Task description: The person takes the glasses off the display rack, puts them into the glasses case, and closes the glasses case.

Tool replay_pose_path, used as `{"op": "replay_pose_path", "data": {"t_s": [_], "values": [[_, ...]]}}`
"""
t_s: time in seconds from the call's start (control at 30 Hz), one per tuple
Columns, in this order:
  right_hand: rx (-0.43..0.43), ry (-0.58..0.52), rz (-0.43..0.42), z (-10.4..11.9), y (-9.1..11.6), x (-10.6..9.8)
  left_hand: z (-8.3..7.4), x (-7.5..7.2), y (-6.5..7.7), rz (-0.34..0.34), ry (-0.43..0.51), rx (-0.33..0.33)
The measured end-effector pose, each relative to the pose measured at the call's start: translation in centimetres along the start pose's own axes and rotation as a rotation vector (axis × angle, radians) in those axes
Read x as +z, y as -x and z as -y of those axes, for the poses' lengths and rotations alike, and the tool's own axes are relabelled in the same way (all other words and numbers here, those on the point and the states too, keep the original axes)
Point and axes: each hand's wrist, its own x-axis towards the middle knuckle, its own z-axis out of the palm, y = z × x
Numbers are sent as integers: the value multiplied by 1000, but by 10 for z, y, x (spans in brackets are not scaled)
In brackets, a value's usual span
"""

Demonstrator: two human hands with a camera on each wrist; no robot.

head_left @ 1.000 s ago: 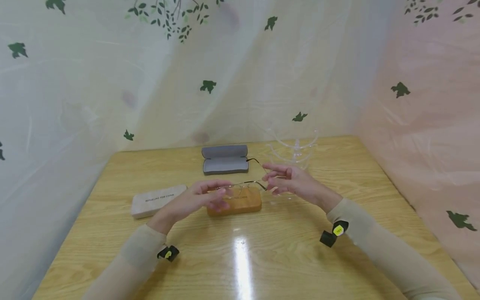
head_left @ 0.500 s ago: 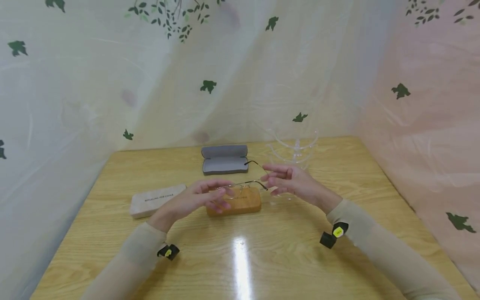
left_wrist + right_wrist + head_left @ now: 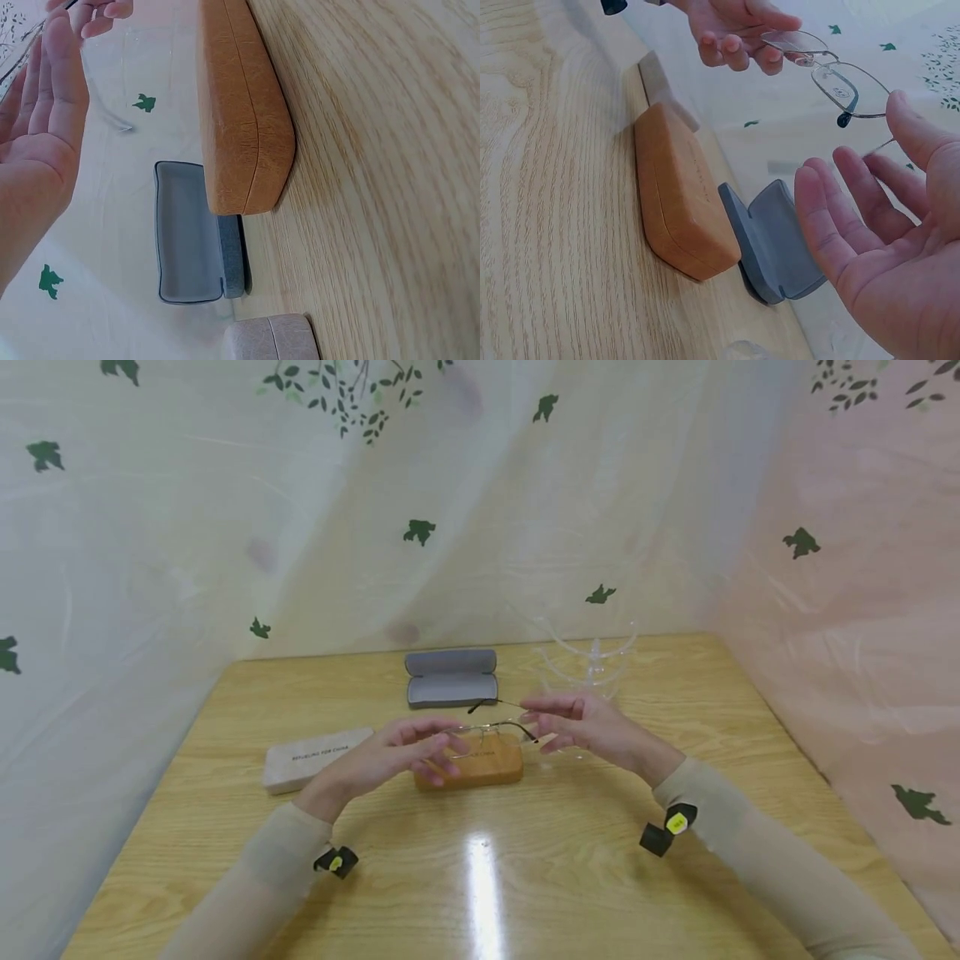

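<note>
A pair of thin metal-framed eyeglasses (image 3: 491,727) is held up above the table between both hands. My left hand (image 3: 397,752) pinches one end of the frame between thumb and fingers. At the other end, my right hand (image 3: 581,727) has its thumb on the rim's corner and its index finger by the temple. In the right wrist view the clear lenses (image 3: 847,88) and a dark temple tip (image 3: 844,119) show. One temple with a dark tip (image 3: 480,703) slants inward behind the frame. Below the eyeglasses lies a closed orange-brown glasses case (image 3: 472,768).
An open grey glasses case (image 3: 452,689) stands farther back. To the left lies a closed pale case with printed letters (image 3: 315,756). A clear plastic display stand (image 3: 592,664) is behind my right hand. Patterned curtains (image 3: 480,527) surround the wooden table (image 3: 420,877).
The far temple of the eyeglasses has swung inward to the left and toward the frame; its tip no longer overlaps the inside of the grey case. Both hands have stayed almost in place.
</note>
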Motion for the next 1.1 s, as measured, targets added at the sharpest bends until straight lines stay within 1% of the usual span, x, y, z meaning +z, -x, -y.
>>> {"op": "replay_pose_path", "data": {"t_s": [0.3,0.4,0.47,0.57,0.67,0.7,0.77,0.9,1.1], "values": [[-1,-6,11,-3,-2,0,-3,-1,1,-9,1,-3],[-13,-22,16,-5,-3,0,-3,0,1,-42,-22,-23],[-25,-37,17,-6,-3,0,-3,0,0,-92,-50,-35],[-39,-32,2,-7,-3,0,-2,1,-1,-210,-82,-43],[-45,-16,-21,-7,-4,1,0,1,-4,-322,-87,-34],[-45,-11,-30,-7,-4,2,0,1,-4,-352,-84,-33],[-42,-14,-41,-6,-5,3,1,1,-5,-390,-81,-31],[-39,-16,-41,-5,-6,5,0,1,-5,-412,-68,-30],[-34,-20,-45,-4,-7,5,-1,2,-5,-403,-61,-23]]}}
